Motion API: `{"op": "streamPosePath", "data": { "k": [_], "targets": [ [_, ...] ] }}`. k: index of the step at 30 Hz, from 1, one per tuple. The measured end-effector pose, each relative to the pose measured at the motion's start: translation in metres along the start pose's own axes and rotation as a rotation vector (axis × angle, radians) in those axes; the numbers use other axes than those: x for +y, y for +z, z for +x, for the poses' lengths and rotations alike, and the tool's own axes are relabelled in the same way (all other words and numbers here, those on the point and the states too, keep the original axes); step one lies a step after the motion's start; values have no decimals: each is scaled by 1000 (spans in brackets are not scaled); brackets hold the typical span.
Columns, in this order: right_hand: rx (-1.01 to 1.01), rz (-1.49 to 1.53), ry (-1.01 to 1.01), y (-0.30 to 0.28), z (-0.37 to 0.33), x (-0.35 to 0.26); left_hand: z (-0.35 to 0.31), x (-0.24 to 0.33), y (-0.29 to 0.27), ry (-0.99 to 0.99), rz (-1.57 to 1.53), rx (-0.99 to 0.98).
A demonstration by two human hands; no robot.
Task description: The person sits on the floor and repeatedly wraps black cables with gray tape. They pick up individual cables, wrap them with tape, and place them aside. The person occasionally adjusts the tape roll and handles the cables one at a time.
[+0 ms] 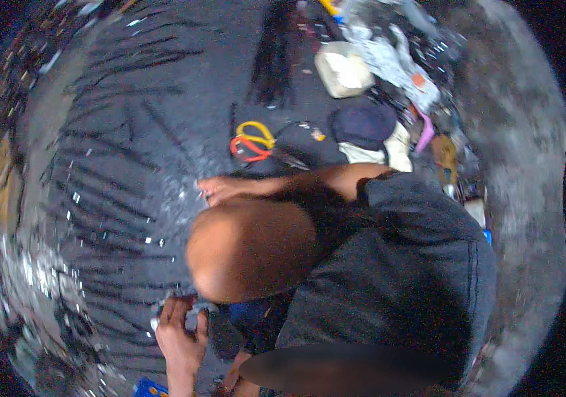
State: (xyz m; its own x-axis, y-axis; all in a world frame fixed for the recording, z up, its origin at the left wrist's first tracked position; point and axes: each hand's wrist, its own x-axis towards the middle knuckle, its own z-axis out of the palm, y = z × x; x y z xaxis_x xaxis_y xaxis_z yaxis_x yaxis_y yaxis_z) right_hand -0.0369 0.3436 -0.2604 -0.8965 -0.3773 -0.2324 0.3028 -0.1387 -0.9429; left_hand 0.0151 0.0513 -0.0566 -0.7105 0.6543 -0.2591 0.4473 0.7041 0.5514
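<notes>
My left hand [181,331] comes up from the lower edge. Its fingers and thumb curl toward each other around something small that blur keeps me from naming. My right hand [223,190] reaches in from the right, beyond a raised bare knee [246,248]. Its fingers look drawn together low over the dark grey ground sheet [223,40]; anything in them is too small to make out. Yellow and orange-red loops [253,142], like scissors handles, lie just past that hand. Black streaks or thin strips [117,198] and tiny white bits spread across the sheet.
Beyond my right arm lie a dark round cloth item [362,124], a cream-coloured block-like object [344,69] and crumpled pale plastic [389,56]. A pink strip [424,129] is near them. Something blue [150,388] shows at the lower edge. Blurred clutter lines the left rim.
</notes>
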Motion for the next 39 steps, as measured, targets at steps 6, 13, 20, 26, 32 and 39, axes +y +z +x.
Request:
{"op": "streamPosePath", "data": {
  "k": [6, 13, 20, 26, 32, 39],
  "targets": [
    [96, -58, -189, -35, -36, 96, 22, 10, 30, -69, -301, -189],
    [187, -206, -49, -54, -75, 84, 83, -19, 18, -18, -393, 59],
    [393, -239, 73, -30, -167, -4, 121, -22, -5, 72, -482, -47],
    [712, -200, 157, -57, -202, 4, 149, 10, -12, 158, -553, -64],
    [686, -244, 2, -73, -203, -30, 171, 29, -27, 157, -588, 74],
    [1028, -263, -87, -41, -255, -69, 236, 189, -57, 472, -421, 2]
  ]
}}
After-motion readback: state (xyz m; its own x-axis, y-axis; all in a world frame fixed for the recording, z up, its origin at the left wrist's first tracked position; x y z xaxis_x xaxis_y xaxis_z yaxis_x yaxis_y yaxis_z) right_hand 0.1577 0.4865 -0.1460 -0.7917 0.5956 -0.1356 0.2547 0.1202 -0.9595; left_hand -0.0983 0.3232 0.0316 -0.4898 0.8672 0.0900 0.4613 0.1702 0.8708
